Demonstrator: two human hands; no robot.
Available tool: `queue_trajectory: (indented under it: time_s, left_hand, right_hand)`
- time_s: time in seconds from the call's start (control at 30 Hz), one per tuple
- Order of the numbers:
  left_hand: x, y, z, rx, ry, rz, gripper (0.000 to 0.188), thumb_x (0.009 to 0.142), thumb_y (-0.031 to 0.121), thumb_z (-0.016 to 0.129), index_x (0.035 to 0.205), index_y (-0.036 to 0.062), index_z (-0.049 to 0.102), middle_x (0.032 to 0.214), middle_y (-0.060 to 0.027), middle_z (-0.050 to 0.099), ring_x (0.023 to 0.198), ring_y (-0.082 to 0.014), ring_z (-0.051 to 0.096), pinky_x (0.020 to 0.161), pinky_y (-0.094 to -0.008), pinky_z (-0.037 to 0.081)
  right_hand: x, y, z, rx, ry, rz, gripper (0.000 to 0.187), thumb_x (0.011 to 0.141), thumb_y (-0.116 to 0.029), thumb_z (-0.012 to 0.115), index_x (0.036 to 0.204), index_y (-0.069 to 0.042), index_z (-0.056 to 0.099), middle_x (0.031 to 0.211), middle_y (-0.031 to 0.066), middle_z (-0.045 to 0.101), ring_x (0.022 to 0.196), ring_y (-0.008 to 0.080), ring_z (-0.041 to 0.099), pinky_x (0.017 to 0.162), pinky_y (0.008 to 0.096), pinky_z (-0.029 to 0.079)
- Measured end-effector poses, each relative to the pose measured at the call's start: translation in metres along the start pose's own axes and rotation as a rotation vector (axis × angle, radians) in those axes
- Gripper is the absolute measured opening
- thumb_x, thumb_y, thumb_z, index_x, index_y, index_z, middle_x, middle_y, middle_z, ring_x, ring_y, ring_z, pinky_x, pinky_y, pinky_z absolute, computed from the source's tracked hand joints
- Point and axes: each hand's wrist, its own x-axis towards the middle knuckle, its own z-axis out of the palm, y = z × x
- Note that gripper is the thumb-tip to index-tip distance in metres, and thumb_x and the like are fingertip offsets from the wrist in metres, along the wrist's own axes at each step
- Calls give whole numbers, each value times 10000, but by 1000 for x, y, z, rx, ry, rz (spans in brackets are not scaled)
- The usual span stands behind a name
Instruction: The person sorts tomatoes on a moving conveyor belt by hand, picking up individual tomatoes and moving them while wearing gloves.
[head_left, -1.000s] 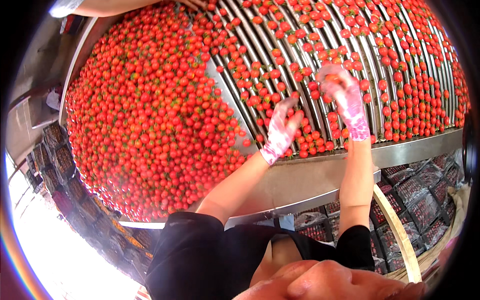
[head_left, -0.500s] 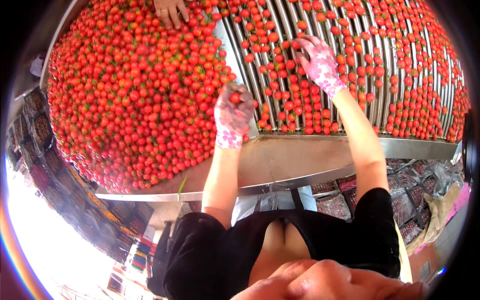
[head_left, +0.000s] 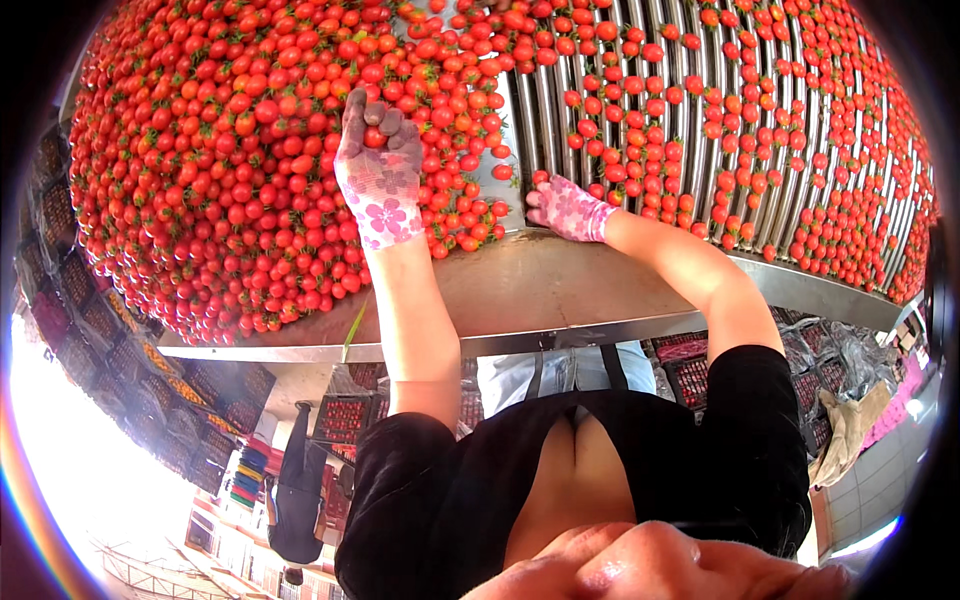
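My left hand (head_left: 383, 180), in a pink flower-patterned glove with darkened fingers, is over the heap of cherry tomatoes (head_left: 230, 190). Its fingers are curled, with a red cherry tomato (head_left: 374, 138) showing between them, and the index finger points away from me. At the near left corner of the metal rollers (head_left: 550, 120) is my right hand (head_left: 568, 209), gloved in the same pattern. Those fingers are bent inward and closed; whether they hold anything is hidden. One tomato (head_left: 540, 177) lies right beside its fingertips.
A flat metal strip (head_left: 508, 185) divides the heap from the rollers, which carry many scattered tomatoes. Nearest my body runs a metal ledge (head_left: 540, 290) with a raised rim. Stacked crates (head_left: 220, 390) stand at the left, others below the ledge. A person in dark clothes (head_left: 298, 490) is in the background.
My left hand has gone leftward over the heap, a tomato still in its fingers. My right hand has come back from the rollers toward the strip. Another person's hand at the top has left that spot.
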Motion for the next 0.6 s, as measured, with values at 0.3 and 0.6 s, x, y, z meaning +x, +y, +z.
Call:
queue_trajectory:
  time_s: [0.3, 0.6]
  left_hand:
    - [-17, -15, 38, 204, 223, 7, 225, 993, 144, 535, 1150, -15, 566, 838, -43, 509, 662, -136, 447, 546, -248, 371]
    - [-27, -53, 52, 481, 71, -375, 656, 995, 558, 440, 1316, -9, 517, 1210, -149, 592, 1065, -274, 576, 948, -408, 462]
  right_hand:
    - [8, 1, 3, -182, 97, 59, 122, 825, -208, 611, 913, -128, 640, 880, 35, 611, 847, 241, 611, 701, 397, 476]
    - [32, -34, -198, 345, 997, 429, 500, 797, -298, 759, 1215, -78, 596, 1201, 141, 591, 1140, 354, 532, 985, 473, 426]
